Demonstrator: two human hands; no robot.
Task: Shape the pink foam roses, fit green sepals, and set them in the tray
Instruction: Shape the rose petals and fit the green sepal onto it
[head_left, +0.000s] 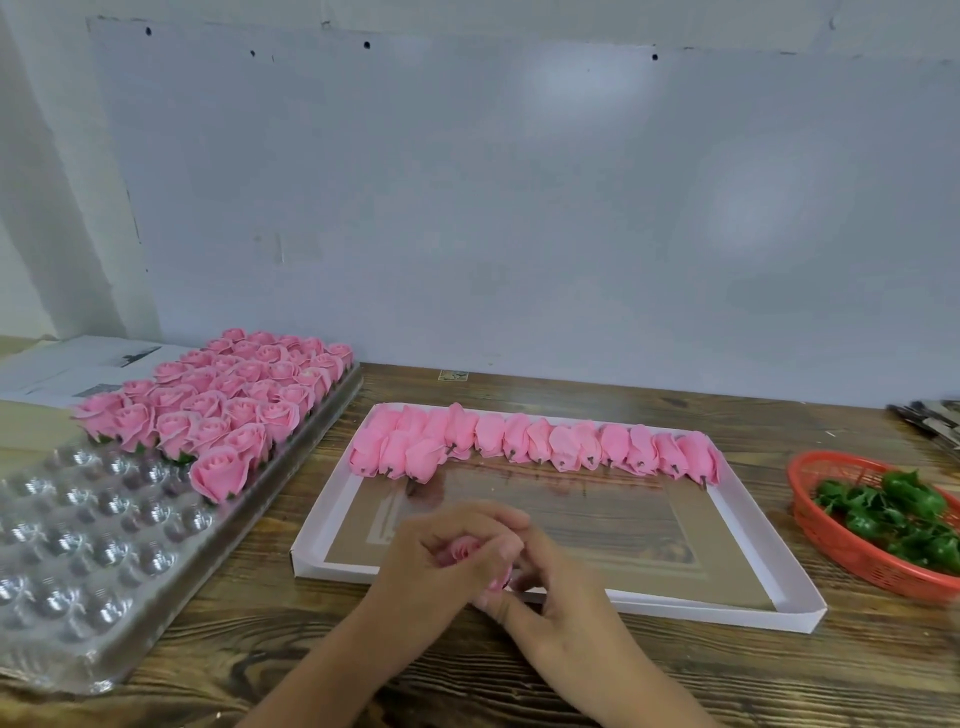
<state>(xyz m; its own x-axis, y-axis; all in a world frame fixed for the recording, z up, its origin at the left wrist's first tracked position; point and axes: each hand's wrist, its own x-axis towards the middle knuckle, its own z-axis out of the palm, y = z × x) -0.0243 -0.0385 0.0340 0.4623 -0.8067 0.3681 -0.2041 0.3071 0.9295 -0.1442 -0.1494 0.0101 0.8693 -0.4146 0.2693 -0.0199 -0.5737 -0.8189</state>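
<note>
- Nearest the camera, the left hand (441, 558) is reaching in from the lower left, forearm angling up and to the right, with its fingers curling round a pink rose (464, 552) and gripping it.
- The rose is sitting between both hands, over the near edge of the white box lid (613, 597); its spiral centre is facing up toward the camera, so its long axis is running roughly upright, though most of the bloom is hidden by fingers.
- The right hand (558, 582) is coming in from the lower right, back of the hand upward, its fingers bending in against the rose's right side and pinching at the petals; the exact contact is hidden.
- Far left, a clear plastic tray (93, 561) is lying on the wooden table (675, 670), its near cups bare and its far half holding finished roses (228, 400) standing bloom-up in tight rows.
- In the middle, the white box lid is holding a row of unshaped pink buds (535, 441) along its far edge, each lying flat with its stem end pointing toward the camera.
- To the right, well apart from the hands, a red basket (831, 540) is holding green sepals (893, 514) in a loose heap.
</note>
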